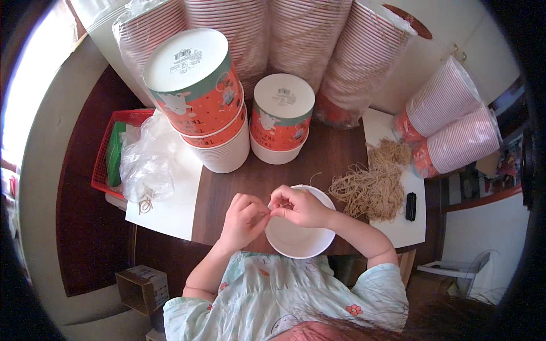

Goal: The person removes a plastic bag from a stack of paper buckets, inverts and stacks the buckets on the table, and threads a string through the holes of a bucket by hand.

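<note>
A white paper tub (301, 243) with its open mouth up stands at the table's near edge, in front of my body. Over its left rim my left hand (241, 220) and my right hand (300, 208) meet, fingertips pinched together. Whatever lies between the fingers is too small to make out. Just past the far rim, a thin strand of twine (315, 177) curls up. To the right of the tub lies a loose heap of tan twine (369, 190).
Upside-down stacks of orange printed tubs (199, 111) (281, 122) stand beyond my hands. Tall plastic-wrapped tub stacks (307, 40) line the back; two more (449, 102) lean at right. A red basket (99, 165) and clear plastic bag (148, 165) sit left, a black object (410, 207) right.
</note>
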